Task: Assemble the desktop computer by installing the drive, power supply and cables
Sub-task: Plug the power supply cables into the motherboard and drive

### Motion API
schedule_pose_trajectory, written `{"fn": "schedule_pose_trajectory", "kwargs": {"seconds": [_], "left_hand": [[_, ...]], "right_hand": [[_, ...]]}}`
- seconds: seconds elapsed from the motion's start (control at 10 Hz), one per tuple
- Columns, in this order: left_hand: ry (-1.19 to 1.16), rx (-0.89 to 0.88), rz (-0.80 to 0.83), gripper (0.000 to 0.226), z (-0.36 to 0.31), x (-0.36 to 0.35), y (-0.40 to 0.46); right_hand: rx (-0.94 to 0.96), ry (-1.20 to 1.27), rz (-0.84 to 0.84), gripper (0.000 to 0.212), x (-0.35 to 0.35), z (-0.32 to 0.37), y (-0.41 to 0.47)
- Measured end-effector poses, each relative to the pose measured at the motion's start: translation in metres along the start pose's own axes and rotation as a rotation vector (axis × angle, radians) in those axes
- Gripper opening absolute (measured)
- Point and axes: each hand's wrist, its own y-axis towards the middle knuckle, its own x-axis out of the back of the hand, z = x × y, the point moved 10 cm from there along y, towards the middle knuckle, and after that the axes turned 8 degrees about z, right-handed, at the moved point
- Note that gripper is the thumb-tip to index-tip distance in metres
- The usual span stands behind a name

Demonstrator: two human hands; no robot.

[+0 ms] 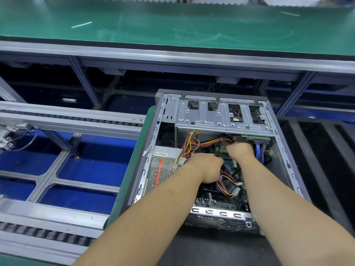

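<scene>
- Case [215,156] lies open on its side near the worktop [172,25], PSU [163,166] seated at its left wall.
- Drive [249,138] sits just under the metal bay cage [221,116]; right hand [240,150] curled at its rear edge, prob. gripping a connector, exact hold hidden.
- Left hand [206,167] closed round the PSU wire bundle [203,143].
- Wires: soft, springy, light; hold by the plug, not the strands.
- Drive: stiff, dense, fragile; take by side edges.
- Blue SATA cable [258,152] is thin, kinks easily.
</scene>
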Motion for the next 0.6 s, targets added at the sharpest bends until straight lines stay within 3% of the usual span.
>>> {"fn": "schedule_pose_trajectory", "kwargs": {"seconds": [0.2, 0.3, 0.4, 0.6], "left_hand": [[-0.004, 0.0, -0.006, 0.03, 0.0, 0.001, -0.001], [-0.011, 0.002, -0.015, 0.03, 0.0, 0.002, -0.003], [-0.015, 0.003, -0.007, 0.03, 0.0, 0.003, -0.003], [-0.027, 0.002, 0.019, 0.032, -0.001, 0.002, -0.004]], "right_hand": [[-0.034, -0.017, 0.001, 0.013, -0.001, 0.0, -0.003], [0.02, -0.212, 0.015, 0.019, 0.002, 0.013, -0.004], [0.02, -0.229, 0.024, 0.02, 0.0, 0.01, -0.001], [0.0, -0.357, 0.068, 0.043, -0.002, 0.014, 0.0]]}}
